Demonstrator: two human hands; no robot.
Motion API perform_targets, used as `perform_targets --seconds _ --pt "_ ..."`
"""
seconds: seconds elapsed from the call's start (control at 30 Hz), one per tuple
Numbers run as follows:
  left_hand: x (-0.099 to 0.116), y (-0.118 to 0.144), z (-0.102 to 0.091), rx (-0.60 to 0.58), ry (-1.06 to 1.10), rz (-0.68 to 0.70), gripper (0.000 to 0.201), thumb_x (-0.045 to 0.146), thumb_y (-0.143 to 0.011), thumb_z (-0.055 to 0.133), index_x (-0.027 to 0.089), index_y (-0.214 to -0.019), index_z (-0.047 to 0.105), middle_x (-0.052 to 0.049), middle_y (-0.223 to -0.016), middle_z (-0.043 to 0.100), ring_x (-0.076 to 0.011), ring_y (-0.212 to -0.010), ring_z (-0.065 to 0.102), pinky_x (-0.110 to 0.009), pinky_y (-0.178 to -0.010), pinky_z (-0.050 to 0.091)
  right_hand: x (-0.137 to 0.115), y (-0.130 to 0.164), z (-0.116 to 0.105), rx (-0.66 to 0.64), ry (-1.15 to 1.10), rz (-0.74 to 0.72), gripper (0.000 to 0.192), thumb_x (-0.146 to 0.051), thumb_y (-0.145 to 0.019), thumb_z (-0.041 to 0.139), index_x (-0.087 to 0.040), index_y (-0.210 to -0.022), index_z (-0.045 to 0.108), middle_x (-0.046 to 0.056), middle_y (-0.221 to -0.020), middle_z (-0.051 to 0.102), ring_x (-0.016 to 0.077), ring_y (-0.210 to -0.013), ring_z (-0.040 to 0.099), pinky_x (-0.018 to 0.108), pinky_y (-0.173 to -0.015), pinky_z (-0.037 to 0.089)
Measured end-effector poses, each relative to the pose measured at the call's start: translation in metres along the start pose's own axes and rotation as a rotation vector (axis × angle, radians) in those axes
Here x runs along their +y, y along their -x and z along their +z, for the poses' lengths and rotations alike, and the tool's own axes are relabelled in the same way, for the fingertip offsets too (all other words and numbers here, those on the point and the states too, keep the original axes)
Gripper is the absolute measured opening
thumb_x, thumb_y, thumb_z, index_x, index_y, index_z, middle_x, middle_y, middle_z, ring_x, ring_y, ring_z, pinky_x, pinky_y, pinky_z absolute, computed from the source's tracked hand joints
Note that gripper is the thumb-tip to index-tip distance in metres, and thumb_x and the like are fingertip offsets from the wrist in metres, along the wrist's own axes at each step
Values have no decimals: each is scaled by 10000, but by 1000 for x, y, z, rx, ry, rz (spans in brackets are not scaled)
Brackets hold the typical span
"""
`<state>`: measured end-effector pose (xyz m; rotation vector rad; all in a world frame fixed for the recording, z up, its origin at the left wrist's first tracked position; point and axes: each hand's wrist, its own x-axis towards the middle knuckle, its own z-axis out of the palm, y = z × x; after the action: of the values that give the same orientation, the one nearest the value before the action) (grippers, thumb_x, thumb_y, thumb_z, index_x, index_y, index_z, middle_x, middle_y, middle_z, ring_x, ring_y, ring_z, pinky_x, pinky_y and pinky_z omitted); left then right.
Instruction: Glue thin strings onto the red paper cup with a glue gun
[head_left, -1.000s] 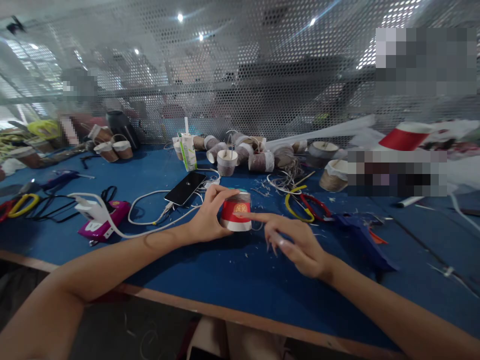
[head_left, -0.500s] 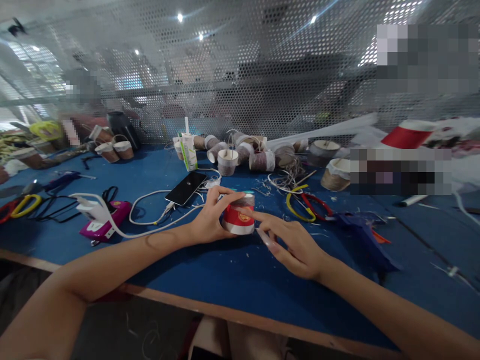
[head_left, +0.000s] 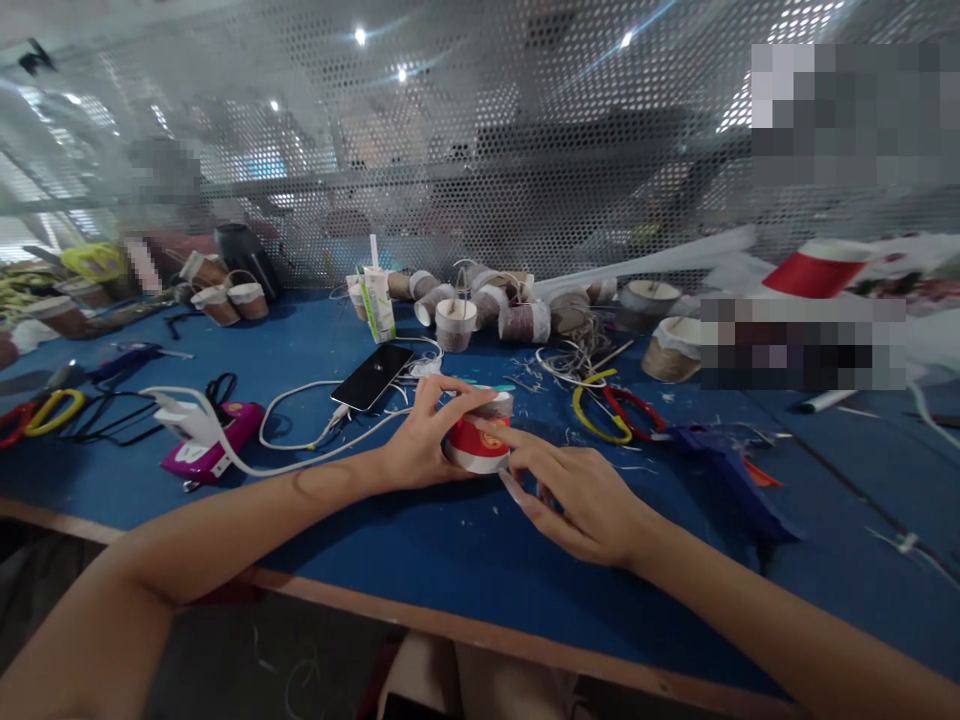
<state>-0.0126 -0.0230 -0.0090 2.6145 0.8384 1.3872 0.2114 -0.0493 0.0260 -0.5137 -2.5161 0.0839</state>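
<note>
Blue felt table (head_left: 420, 560), round paper cup (head_left: 480, 445)

— Where does the paper cup (head_left: 480, 440) sit?
— On the table (head_left: 420, 560), near its middle, between the left hand (head_left: 420, 445) on its left and the right hand (head_left: 581, 495) on its right and nearer the front edge

— What lies behind it?
— The phone (head_left: 373, 376) just behind and to the left, and farther back a milk carton (head_left: 377, 300) with a row of wrapped cups (head_left: 487, 305) to its right

— And to the sides?
— The charger block (head_left: 202, 440) is well to the left; the scissors (head_left: 611, 410) lie to the right, with the glue gun (head_left: 724, 470) beyond them
</note>
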Motion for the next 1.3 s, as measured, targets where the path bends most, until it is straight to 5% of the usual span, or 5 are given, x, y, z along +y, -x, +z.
perform_targets --seconds 0.4,0.53,0.63,0.77,1.3 --pt "-19 1 8 152 286 -264 888 426 -606 868 225 -1284 330 -139 -1297 416 -295 -1229 513 -524 -1041 467 26 3 -1 765 -732 428 203 -307 -926 478 -238 -739 513 -9 -621 509 144 -492 521 298 -449 502" --pt "-20 1 9 106 397 -268 920 478 -601 863 246 -1270 276 -137 -1307 426 -292 -1223 544 -514 -1021 490 45 0 -2 685 -790 455 242 -337 -938 432 -248 -718 481 -9 -603 512 179 -610 606 348 -586 587" --pt "-18 0 8 98 428 -206 935 528 -584 856 267 -1271 278 -126 -1296 433 -300 -1234 540 -529 -1028 487 44 2 1 605 -695 413 161 -393 -914 515 -267 -1013 536 72 -1075 655 237 -1054 648 454 -917 560" --pt "-16 1 6 49 484 -158 959 561 -557 851 273 -1286 298 -147 -1353 377 -331 -1300 488 -555 -1052 467 32 6 5 307 -380 257 816 -527 -802 675 -282 -1458 256 145 -1557 318 323 -1463 276 582 -1167 293" --pt "-11 2 -2 -106 205 -28 993 449 -691 812 265 -1472 228 -183 -1416 461 -361 -1350 455 -601 -1117 370 14 6 3 203 48 113 801 -352 -871 655 -299 -1524 194 134 -1446 483 331 -1345 455 638 -1133 323"
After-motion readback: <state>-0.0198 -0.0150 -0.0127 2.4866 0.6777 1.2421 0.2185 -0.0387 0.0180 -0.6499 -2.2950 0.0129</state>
